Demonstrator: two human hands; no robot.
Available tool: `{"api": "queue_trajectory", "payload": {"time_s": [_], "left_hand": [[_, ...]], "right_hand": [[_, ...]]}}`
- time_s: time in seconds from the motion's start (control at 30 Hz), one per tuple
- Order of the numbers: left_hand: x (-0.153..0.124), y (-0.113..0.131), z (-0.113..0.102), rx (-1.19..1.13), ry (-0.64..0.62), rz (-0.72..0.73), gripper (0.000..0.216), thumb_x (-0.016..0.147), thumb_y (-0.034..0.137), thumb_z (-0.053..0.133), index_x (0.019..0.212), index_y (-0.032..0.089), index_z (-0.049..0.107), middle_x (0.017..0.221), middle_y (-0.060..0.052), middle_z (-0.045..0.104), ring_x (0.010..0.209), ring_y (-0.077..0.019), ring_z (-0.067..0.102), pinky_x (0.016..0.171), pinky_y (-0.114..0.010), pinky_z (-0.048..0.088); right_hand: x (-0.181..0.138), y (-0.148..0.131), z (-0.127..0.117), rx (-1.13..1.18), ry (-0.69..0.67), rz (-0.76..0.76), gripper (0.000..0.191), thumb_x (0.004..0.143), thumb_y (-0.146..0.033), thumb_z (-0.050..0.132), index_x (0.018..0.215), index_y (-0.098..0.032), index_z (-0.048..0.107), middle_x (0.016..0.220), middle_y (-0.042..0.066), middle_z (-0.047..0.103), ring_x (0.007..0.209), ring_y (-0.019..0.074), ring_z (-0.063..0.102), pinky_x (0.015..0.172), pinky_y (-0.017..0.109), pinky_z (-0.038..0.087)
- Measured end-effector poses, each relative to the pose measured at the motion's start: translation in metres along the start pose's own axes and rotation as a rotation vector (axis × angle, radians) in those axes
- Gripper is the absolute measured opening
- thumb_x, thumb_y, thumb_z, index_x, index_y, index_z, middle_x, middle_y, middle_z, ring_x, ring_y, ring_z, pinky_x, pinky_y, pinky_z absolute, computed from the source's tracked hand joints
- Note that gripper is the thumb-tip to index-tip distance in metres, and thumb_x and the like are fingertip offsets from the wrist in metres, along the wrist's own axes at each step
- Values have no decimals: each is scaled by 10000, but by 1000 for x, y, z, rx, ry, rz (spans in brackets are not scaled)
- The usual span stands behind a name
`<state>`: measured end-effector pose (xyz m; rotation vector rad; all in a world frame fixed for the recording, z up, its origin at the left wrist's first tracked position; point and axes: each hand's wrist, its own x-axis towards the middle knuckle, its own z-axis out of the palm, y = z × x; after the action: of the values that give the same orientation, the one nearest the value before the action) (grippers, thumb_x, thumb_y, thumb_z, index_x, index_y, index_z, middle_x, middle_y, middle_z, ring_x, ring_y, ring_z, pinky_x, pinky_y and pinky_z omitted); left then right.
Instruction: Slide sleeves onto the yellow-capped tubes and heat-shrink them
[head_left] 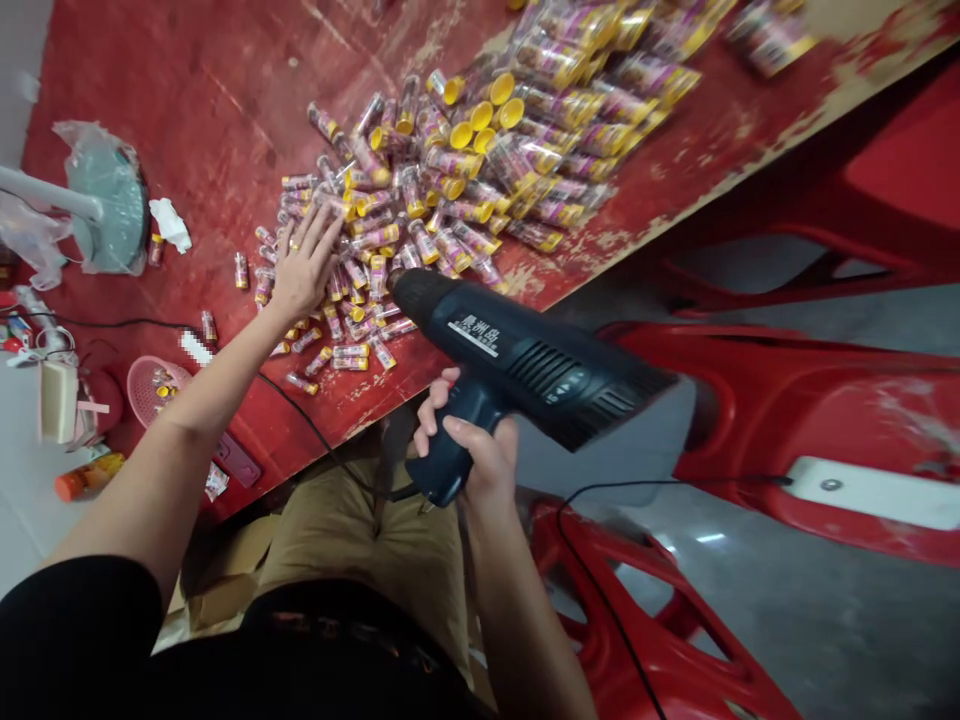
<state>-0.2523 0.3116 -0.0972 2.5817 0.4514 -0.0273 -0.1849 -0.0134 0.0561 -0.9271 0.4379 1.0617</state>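
In my right hand [480, 440] is a dark blue heat gun [517, 350], my fingers wrapped round its handle. Its black nozzle points left over the near side of a heap of small clear tubes [375, 235] with yellow caps and purple labels. My left hand [309, 262] lies over the left part of the heap, palm down with fingers spread, touching or just above the tubes; the exact contact is hidden. Many tubes lie on their sides, and several yellow cap ends [484, 118] face up farther right.
The worn red table [225, 110] carries a plastic-wrapped lamp base [112, 205], a crumpled tissue [171, 225] and a pink basket [142, 390]. A black cord crosses the table edge by my lap. Red plastic stools [862, 400] stand at the right, with a white power strip [877, 492] on one.
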Motion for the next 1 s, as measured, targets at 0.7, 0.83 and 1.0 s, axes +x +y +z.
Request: {"api": "queue_trajectory", "payload": {"time_s": [0.7, 0.83, 1.0], "left_hand": [[-97, -3, 10, -138, 252, -267, 640, 1056, 560, 262, 1601, 231, 318, 1681, -146, 273, 1577, -259, 201, 1271, -511, 175], [-88, -6, 8, -152, 221, -272, 689, 1040, 605, 247, 1616, 229, 289, 1696, -145, 232, 1583, -262, 176, 1273, -510, 157], [-71, 3, 7, -126, 195, -225, 761, 1009, 662, 285, 1640, 240, 229, 1719, -138, 143, 1601, -281, 84, 1275, -530, 118]], "right_hand": [[19, 4, 50, -270, 102, -136, 361, 671, -236, 736, 1010, -226, 616, 863, -11, 561, 611, 103, 540, 428, 233, 491], [37, -1, 64, -305, 64, -220, 297, 693, -213, 715, 973, -227, 615, 888, -7, 567, 628, 103, 553, 464, 245, 521], [30, 10, 86, -376, -37, -124, 324, 707, -236, 740, 1009, -231, 620, 891, -7, 590, 597, 96, 543, 469, 245, 523]]}}
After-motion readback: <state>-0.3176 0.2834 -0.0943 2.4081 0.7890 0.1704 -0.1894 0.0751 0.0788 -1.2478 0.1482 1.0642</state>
